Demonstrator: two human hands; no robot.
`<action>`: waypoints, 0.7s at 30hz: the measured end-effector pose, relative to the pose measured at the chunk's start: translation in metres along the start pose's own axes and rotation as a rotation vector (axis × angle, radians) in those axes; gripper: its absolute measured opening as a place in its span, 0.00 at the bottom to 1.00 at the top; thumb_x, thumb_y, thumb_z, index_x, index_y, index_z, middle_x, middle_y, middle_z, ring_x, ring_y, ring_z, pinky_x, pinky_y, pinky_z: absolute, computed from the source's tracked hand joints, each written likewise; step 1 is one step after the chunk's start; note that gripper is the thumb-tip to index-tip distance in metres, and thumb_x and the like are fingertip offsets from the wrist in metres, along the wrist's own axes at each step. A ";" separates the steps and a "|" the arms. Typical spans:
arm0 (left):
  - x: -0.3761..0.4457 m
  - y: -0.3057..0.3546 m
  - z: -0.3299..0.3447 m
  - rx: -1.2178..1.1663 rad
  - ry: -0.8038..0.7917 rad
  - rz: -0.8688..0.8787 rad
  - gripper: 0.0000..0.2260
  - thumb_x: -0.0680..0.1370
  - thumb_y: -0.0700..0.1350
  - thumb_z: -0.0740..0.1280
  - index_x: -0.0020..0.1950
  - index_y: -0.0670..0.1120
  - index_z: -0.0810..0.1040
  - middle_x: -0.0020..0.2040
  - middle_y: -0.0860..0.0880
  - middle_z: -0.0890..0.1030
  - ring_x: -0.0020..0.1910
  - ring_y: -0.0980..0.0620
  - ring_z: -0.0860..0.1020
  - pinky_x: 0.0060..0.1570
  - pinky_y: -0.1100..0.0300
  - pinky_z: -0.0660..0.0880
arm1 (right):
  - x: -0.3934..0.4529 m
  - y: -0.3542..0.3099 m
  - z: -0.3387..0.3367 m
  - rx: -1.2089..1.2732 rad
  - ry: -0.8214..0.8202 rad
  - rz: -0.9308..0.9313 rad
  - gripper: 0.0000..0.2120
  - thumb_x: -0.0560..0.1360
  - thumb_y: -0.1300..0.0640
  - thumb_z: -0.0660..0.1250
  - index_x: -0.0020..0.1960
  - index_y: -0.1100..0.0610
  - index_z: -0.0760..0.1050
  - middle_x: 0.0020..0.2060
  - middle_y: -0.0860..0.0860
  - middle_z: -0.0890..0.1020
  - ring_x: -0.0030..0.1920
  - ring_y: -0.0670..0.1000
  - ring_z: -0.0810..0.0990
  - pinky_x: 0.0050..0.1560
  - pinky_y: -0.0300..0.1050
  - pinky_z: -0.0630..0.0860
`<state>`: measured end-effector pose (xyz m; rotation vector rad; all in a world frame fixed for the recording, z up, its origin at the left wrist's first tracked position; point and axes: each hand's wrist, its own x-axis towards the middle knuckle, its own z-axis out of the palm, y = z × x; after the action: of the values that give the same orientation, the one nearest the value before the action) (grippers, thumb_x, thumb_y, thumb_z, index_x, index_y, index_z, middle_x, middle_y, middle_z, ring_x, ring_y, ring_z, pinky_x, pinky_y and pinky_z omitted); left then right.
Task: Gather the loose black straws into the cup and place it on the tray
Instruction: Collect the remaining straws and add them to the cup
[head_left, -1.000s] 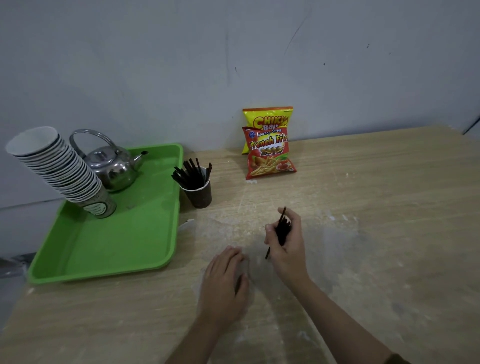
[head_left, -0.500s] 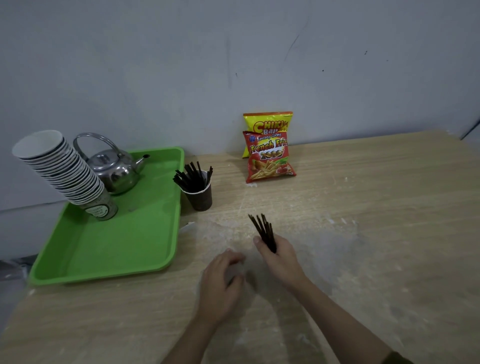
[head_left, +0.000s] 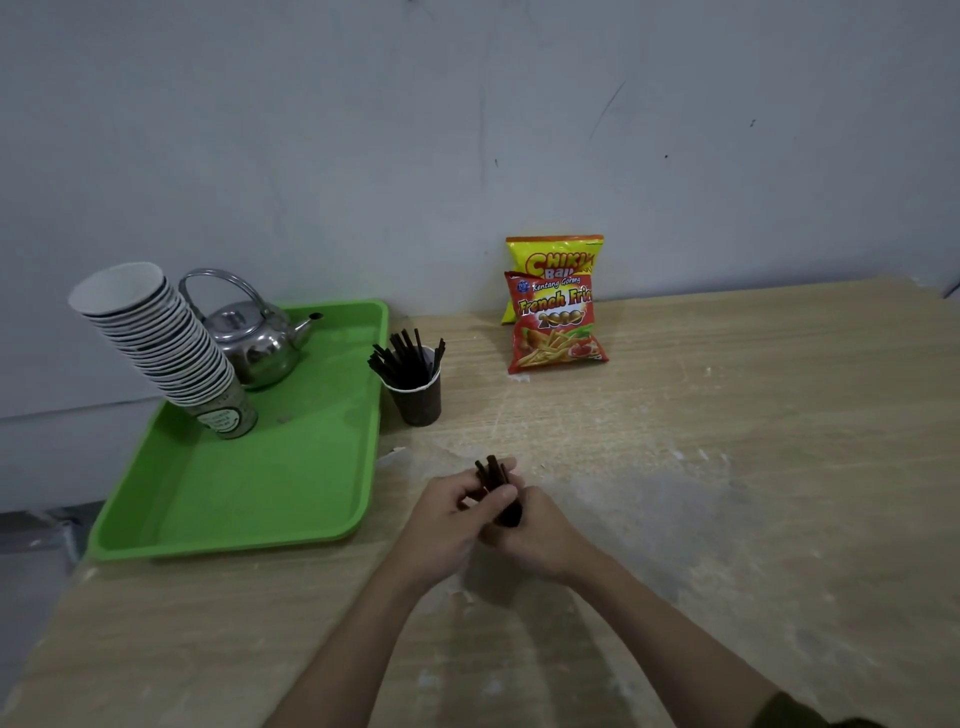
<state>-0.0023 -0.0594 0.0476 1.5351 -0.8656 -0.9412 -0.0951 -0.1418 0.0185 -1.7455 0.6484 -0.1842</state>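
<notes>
Both hands meet over the near middle of the bench (head_left: 727, 467). The bundle (head_left: 493, 480) of black straws stands roughly upright between them, tips pointing up and slightly far. The right hand (head_left: 540, 530) wraps the lower part of the bundle, fingers (head_left: 511, 514) closed round it; the left hand (head_left: 447, 519) has its fingers (head_left: 496, 501) pressed across the near face of the same bundle, so both are clamped on it. Only the top ends show; the lower ends are hidden in the hands. The cup (head_left: 418, 397) stands upright on the bench, far and to the left of the hands, just beside the right rim of the green tray (head_left: 234, 493), not on it. It already holds straws (head_left: 402, 356) fanned out and leaning left. Key relation: the cup mouth lies far-left of the bundle, and the bundle's long axis is already near vertical, so little turning looks needed before lowering it in. The left hand is on the cup's side, the right carries the main grip; judgement: the right hand would deliver while the left could steady the cup. No loose straws show on the bench. Risk: the fanned straws crowd the left of the mouth, so the open gap is to the right. A kettle (head_left: 249, 338) and cup stack (head_left: 161, 343) occupy the tray's far end; the near part is free.
</notes>
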 end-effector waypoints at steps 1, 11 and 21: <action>0.001 0.000 -0.001 -0.004 0.002 -0.004 0.09 0.73 0.37 0.67 0.46 0.51 0.81 0.52 0.56 0.81 0.52 0.67 0.77 0.49 0.74 0.72 | 0.001 -0.001 0.001 0.017 -0.005 -0.018 0.15 0.70 0.68 0.65 0.53 0.54 0.75 0.47 0.56 0.82 0.48 0.54 0.82 0.50 0.48 0.78; 0.008 0.011 -0.014 0.005 0.154 0.030 0.09 0.71 0.37 0.69 0.39 0.51 0.82 0.35 0.56 0.83 0.40 0.62 0.81 0.41 0.72 0.74 | 0.018 -0.008 0.014 -0.125 0.156 -0.093 0.09 0.71 0.62 0.69 0.51 0.60 0.79 0.41 0.58 0.85 0.41 0.53 0.82 0.43 0.48 0.80; 0.053 0.070 -0.079 0.065 0.485 0.256 0.07 0.71 0.36 0.69 0.46 0.46 0.80 0.32 0.61 0.82 0.35 0.67 0.79 0.39 0.73 0.76 | 0.024 0.033 0.020 -0.693 0.197 -0.206 0.29 0.68 0.34 0.59 0.59 0.54 0.69 0.59 0.51 0.73 0.63 0.51 0.67 0.67 0.50 0.59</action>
<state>0.0887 -0.0845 0.1184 1.5708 -0.7202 -0.3345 -0.0769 -0.1421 -0.0226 -2.4886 0.7241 -0.3009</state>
